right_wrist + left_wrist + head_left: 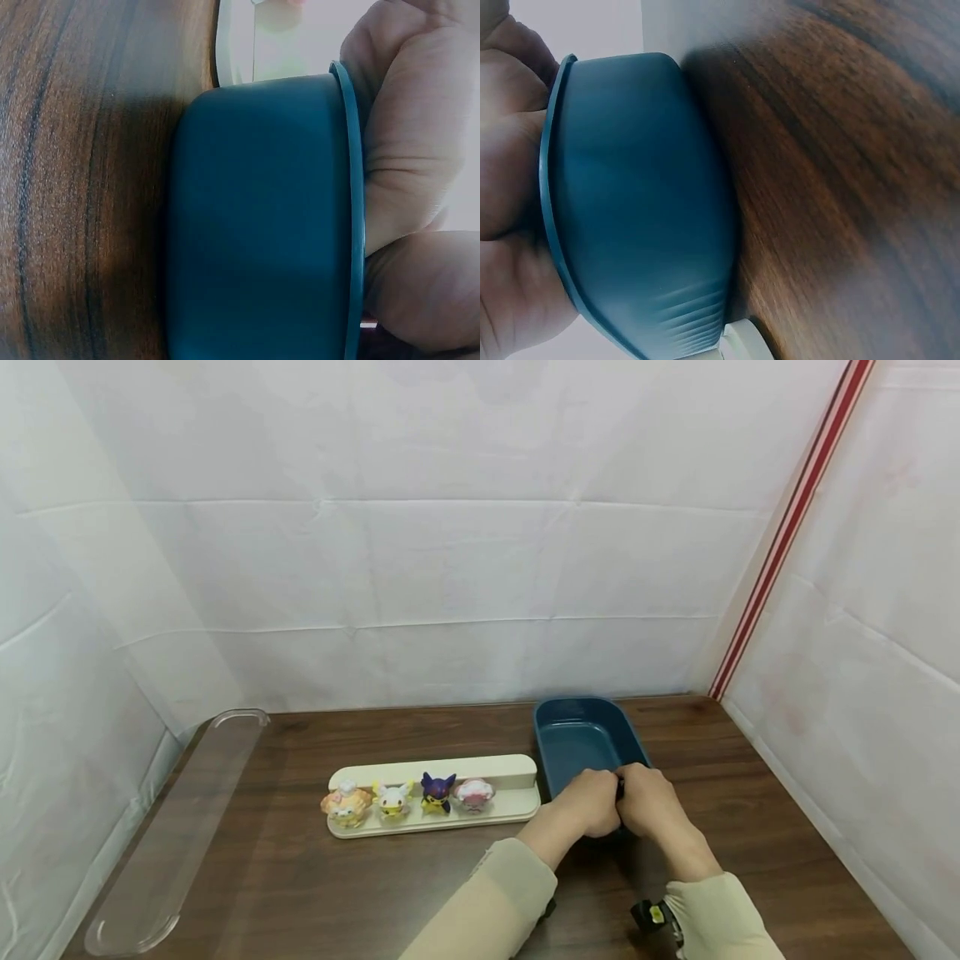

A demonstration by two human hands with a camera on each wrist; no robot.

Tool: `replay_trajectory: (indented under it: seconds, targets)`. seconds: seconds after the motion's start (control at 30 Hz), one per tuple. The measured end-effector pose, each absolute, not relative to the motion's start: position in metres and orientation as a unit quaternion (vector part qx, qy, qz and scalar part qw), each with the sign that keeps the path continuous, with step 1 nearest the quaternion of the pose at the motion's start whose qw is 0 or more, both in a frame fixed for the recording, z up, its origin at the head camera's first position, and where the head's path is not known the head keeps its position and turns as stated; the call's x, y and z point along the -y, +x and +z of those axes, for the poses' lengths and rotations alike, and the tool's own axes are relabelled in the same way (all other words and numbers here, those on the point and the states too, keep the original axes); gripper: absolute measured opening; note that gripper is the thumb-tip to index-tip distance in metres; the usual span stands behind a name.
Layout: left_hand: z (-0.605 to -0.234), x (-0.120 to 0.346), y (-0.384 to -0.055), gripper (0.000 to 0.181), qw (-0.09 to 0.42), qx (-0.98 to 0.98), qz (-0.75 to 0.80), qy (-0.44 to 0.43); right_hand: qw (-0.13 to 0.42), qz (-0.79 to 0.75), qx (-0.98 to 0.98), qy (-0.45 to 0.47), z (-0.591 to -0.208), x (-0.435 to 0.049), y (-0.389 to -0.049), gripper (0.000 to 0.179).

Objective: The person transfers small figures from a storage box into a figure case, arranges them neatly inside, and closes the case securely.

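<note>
Both hands meet over the near end of a dark blue bin (pixel 581 747), knuckles up and fingers curled. My left hand (pixel 588 803) and right hand (pixel 647 800) grip a small dark object (pixel 620 788) between them. Most of that object is hidden by the fingers, so I cannot tell its kind. In the left wrist view, the bin's outer wall (pixel 637 187) fills the middle, with the left fingers (pixel 510 157) at its rim. From the right wrist, the right fingers (pixel 409 150) show just beyond the rim of the bin (pixel 259 217).
Left of the bin lies a cream stepped tray (pixel 450 768) with several small figurines in a row, among them a purple-eared one (pixel 437 793) and a pink-and-white one (pixel 474 794). A long clear plastic cover (pixel 176 835) lies along the table's left edge. White sheeting (pixel 450 560) encloses the table.
</note>
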State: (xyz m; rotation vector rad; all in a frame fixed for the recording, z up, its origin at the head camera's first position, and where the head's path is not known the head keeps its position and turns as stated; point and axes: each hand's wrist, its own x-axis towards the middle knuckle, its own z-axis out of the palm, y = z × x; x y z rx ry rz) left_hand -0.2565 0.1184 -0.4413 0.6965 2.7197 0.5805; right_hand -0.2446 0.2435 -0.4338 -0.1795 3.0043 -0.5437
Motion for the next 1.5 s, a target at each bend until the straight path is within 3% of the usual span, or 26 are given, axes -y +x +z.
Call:
replay_trajectory:
  seconds: [0.23,0.4,0.67,1.1,1.5]
  targets:
    - [-0.442,-0.123,-0.256,0.019,0.127,-0.952,0.194,0.199,0.062,-0.215,-0.973,-0.052,-0.435,-0.247,-0.247,0.044]
    - [-0.443,-0.124,-0.256,0.022,0.115,-0.956,0.193,0.189,0.067,-0.228,-0.970,-0.049,-0.434,-0.249,-0.248,0.049]
    - [-0.439,-0.120,-0.257,0.016,0.082,-0.955,0.200,0.205,0.079,-0.265,-0.960,-0.044,-0.423,-0.250,-0.243,0.040]
    - [-0.424,-0.097,-0.253,0.040,0.069,-0.934,0.288,0.202,0.085,-0.329,-0.939,-0.056,-0.404,-0.250,-0.242,0.042]
    - [-0.411,-0.081,-0.252,0.034,0.065,-0.910,0.345,0.221,0.056,-0.371,-0.924,-0.070,-0.391,-0.251,-0.239,0.034]
